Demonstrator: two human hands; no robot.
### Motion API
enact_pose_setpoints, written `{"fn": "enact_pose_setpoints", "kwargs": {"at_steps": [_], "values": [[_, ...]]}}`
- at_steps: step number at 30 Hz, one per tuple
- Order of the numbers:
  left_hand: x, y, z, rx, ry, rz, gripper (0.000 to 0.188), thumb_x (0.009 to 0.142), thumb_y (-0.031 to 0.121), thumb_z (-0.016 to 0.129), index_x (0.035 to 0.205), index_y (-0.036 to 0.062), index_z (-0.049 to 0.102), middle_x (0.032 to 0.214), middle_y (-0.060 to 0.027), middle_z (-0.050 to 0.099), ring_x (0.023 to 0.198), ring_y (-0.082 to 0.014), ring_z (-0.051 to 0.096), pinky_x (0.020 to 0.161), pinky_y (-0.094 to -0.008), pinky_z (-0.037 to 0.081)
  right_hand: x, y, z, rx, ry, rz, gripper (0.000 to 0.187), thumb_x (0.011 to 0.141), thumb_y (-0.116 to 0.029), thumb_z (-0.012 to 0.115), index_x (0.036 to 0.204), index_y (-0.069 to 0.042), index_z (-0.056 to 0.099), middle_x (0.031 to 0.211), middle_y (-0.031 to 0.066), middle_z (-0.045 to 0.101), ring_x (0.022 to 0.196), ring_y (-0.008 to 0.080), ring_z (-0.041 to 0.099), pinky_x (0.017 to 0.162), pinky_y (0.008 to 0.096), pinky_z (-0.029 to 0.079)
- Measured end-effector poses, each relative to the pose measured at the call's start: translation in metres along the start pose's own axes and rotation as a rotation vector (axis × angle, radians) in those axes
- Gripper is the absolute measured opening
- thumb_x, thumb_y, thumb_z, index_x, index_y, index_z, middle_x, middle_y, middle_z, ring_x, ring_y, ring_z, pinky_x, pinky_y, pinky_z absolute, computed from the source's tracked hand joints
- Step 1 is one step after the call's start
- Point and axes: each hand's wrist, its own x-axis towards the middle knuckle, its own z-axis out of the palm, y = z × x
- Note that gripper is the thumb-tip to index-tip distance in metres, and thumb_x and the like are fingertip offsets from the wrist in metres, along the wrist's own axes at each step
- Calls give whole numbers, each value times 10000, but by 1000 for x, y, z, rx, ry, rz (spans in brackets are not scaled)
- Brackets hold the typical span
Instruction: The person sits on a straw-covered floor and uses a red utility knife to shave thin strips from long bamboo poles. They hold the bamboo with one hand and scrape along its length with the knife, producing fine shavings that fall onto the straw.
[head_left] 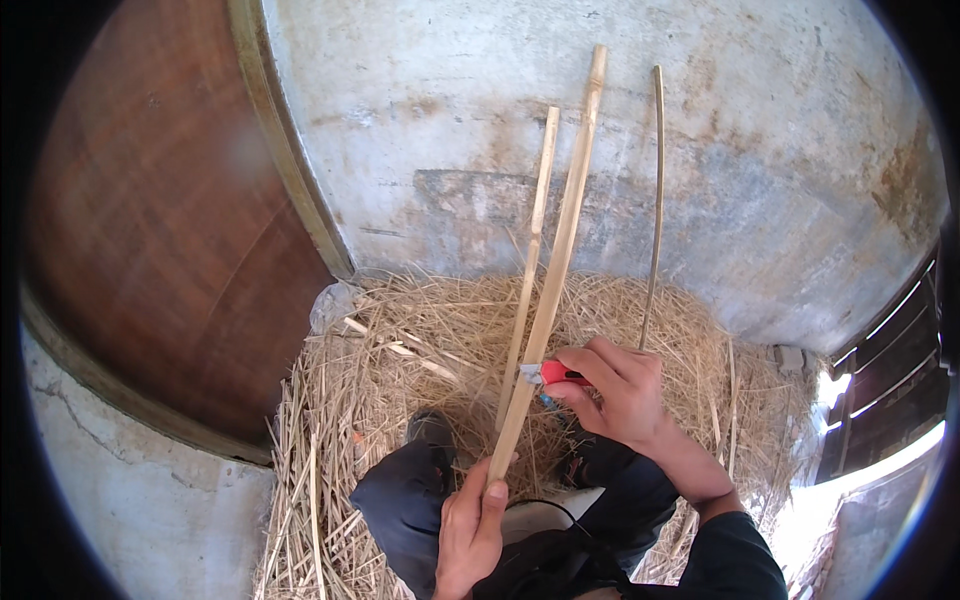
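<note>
Gripping the lower end of a long pale bamboo strip (560, 240), my left hand (470, 530) is closed around it with the thumb pressed flat along its face, and the strip runs up and slightly rightward from that fist toward the grey stained concrete wall (700, 150). My right hand (615, 390) sits higher on the same strip, fingers curled tight around a small red-handled knife (550, 374) whose short pale blade meets the strip's right edge just above my left fist. So the strip passes between my two hands: held low by the left, touched by the blade a little higher.

A second, narrower bamboo strip (530, 250) stands just to the left of the first, nearly parallel, its lower end going down behind the one I hold; I cannot tell whether the two touch. A thin curved bamboo sliver (655, 200) stands well to the right, its foot down in the heap of dry yellow straw (400, 350) that fills the corner under the wall.

My knees in dark trousers (410, 500) sit below the hands, over the straw. A crumpled bit of clear plastic wrapping (335, 305) lies at the straw's upper left edge, at the foot of the reddish-brown wooden door (170, 220) with its pale frame. No label or sign shows on anything here.
</note>
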Motion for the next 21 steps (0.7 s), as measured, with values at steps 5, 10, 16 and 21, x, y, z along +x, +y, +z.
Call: {"fn": "enact_pose_setpoints", "kwargs": {"at_steps": [5,10,16,21], "values": [[-4,-2,-2,34,21,-26,501,1147,423,475,1354,11,669,729,-2,513,700,-111,488,659,-286,408,2,4,4,50,26,-29,341,839,-314,888,1029,-64,754,773,45,661,573,220,649,517,333,508],[-7,3,-2,53,44,-50,498,1147,427,458,1317,17,683,720,-4,504,713,-118,502,680,-290,424,0,10,11,-8,-3,-54,309,853,-340,864,1074,-154,755,787,-18,648,600,179,665,522,312,520],[-15,0,-8,28,83,-3,388,1132,336,521,1304,22,668,869,-172,656,802,-262,650,718,-398,494,3,16,18,-8,35,-40,233,919,-350,811,1045,-155,796,835,-5,730,593,143,663,498,301,496],[-39,-24,-11,85,50,44,409,1155,341,469,1343,36,665,964,-175,713,874,-238,662,797,-400,519,23,74,23,-132,62,121,289,1018,-394,711,1057,-134,833,879,41,793,609,131,677,509,295,495]]}}
